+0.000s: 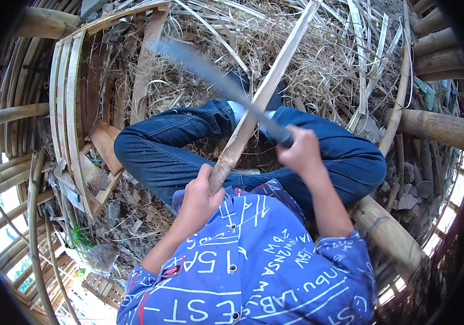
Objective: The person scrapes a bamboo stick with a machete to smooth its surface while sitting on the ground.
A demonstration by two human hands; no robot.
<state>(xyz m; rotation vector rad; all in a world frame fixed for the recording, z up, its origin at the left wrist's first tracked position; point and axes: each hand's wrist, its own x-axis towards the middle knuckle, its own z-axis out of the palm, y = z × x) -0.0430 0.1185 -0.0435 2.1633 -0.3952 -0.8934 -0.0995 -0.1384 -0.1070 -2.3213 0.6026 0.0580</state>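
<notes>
My left hand (201, 196) is closed round the near end of a long split bamboo piece (275, 81), which slants up and away to the right between my knees. My right hand (300, 151) grips the dark handle of a machete (210, 76). Its long grey blade points far left, smeared by motion, and crosses over the bamboo. Whether the blade touches the bamboo I cannot tell.
Curly bamboo shavings (188, 59) cover the ground around my crossed legs (161, 146). At left stands a wooden crate (69, 103). Thick bamboo poles (432, 129) lie at right, near broken stones (408, 201). Loose bamboo strips (359, 59) lie at far right.
</notes>
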